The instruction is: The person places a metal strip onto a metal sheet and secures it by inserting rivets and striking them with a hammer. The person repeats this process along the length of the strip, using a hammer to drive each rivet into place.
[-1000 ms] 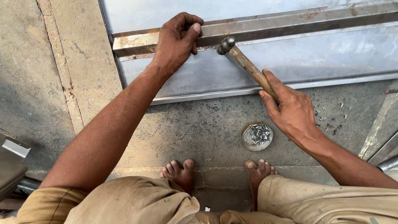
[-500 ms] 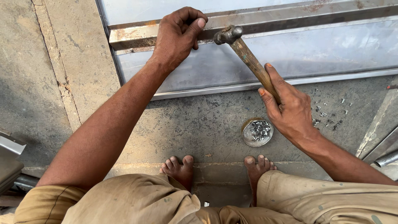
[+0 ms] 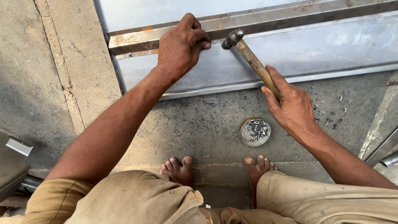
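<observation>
My left hand (image 3: 181, 47) presses down on a rusty steel angle bar (image 3: 290, 16) that lies across a shiny sheet-metal panel (image 3: 315, 45); its fingers are curled over the bar's edge. My right hand (image 3: 290, 107) grips the wooden handle of a hammer (image 3: 251, 59). The hammer's metal head sits just right of my left fingertips, at the bar. What my left fingers pinch, if anything, is hidden.
A small round tin (image 3: 255, 132) full of small metal pieces stands on the concrete floor (image 3: 54, 83) in front of my bare feet (image 3: 178, 168). Loose metal bits (image 3: 331, 114) lie scattered to the right. Metal parts sit at the left edge (image 3: 14, 153) and right edge (image 3: 383, 151).
The hammer head has dropped slightly from its raised position half a second ago, back toward the bar. My left hand stays on the bar.
</observation>
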